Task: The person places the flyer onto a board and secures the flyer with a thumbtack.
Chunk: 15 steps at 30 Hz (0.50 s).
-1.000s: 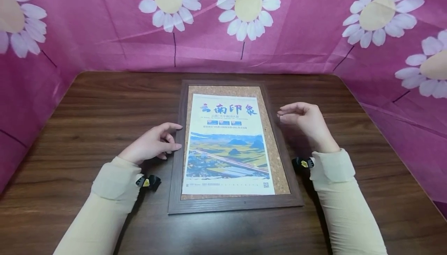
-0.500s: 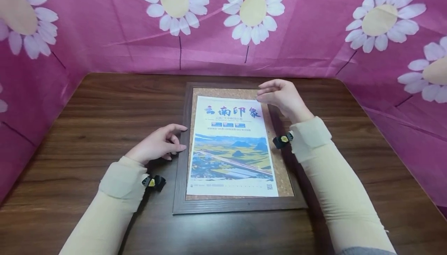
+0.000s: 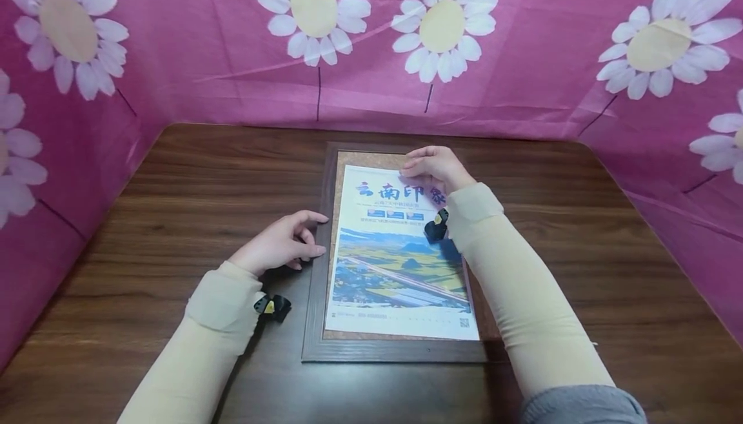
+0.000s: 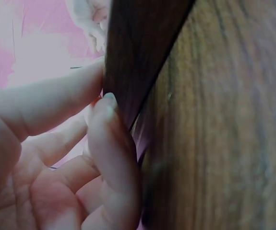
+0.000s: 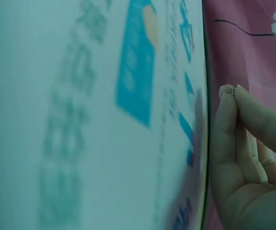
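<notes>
A brown wooden frame (image 3: 316, 321) with a cork board (image 3: 377, 158) inside it lies on the table. On the cork is a white poster (image 3: 406, 324) with blue and purple characters over a landscape picture. The tips of my left hand's (image 3: 281, 243) index finger and thumb touch the frame's left side, with the other fingers bent; the left wrist view shows them at its edge. My right hand (image 3: 432, 166) is over the poster's top edge, covering part of its title. Its thumb and index finger pinch a small pale piece (image 5: 227, 90), whose kind I cannot tell.
The dark wood-grain table (image 3: 580, 250) extends around the frame on all sides. Behind it and at both sides hangs a pink cloth (image 3: 371, 101) printed with large white daisies.
My right hand has come from beside the frame's right edge, up and leftward over the poster's top. The left hand stays at the frame's left side.
</notes>
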Available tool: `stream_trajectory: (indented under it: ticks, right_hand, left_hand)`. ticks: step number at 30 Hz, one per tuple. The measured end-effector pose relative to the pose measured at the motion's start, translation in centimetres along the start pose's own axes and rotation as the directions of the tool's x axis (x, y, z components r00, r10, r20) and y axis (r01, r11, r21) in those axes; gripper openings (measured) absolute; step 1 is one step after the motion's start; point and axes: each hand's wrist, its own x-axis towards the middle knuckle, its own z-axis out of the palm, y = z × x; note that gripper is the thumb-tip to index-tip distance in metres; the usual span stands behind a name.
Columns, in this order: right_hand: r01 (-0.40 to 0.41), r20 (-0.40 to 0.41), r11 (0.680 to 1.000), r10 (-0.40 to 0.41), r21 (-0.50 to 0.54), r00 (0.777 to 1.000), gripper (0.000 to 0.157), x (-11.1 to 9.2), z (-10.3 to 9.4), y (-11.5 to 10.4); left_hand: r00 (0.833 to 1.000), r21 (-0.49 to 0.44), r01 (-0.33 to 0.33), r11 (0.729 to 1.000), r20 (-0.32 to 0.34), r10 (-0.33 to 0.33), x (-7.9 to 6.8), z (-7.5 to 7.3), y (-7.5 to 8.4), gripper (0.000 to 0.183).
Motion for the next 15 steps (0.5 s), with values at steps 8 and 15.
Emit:
stream_trajectory:
  ticks: [8,15]
  right_hand:
    - [-0.076,-0.065,0.996,0.073,-0.040,0.995,0.046,0.9,0.2,0.3]
    - [-0.101,-0.076,0.995,0.100,-0.017,0.992,0.046,1.6,0.3,0.5]
  left_hand:
    - [1.000,-0.002,0.019,1.000,-0.002,-0.019,0.1,0.0,0.1,0.056]
    - [1.000,-0.007,0.020,1.000,-0.001,-0.020,0.2,-0.1,0.1,0.056]
